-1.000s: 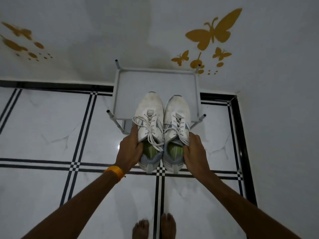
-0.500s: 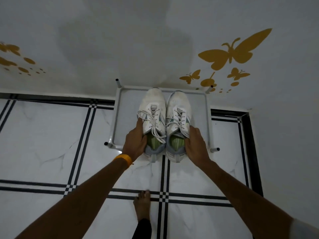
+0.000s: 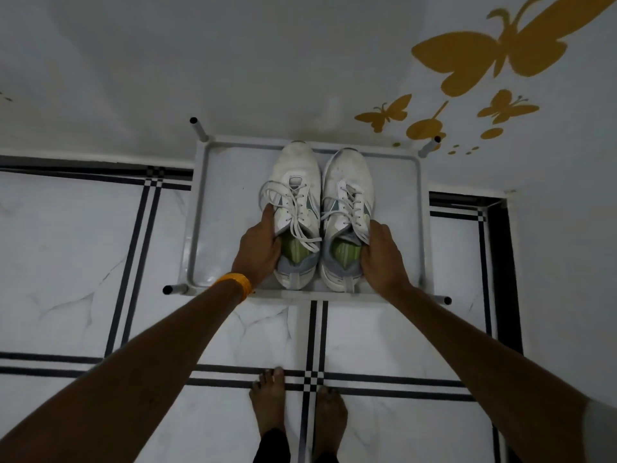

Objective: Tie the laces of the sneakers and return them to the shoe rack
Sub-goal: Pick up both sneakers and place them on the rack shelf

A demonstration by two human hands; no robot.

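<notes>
Two white sneakers with green insoles sit side by side on the top shelf of a grey shoe rack (image 3: 203, 208), toes toward the wall. My left hand (image 3: 258, 250) grips the outer side of the left sneaker (image 3: 295, 175), thumb in its opening. My right hand (image 3: 380, 255) grips the outer side of the right sneaker (image 3: 349, 177) the same way. Both pairs of laces show loops lying over the tongues. An orange band (image 3: 235, 282) circles my left wrist.
The rack stands against a white wall with gold butterfly stickers (image 3: 494, 51). Four short posts stick up at its corners, one at the front left (image 3: 173, 289). My bare feet (image 3: 270, 399) stand on white marble tiles with black stripes. A wall closes the right side.
The sneakers moved forward from in front of the rack onto its top shelf, both hands still holding them. I stepped closer to the rack.
</notes>
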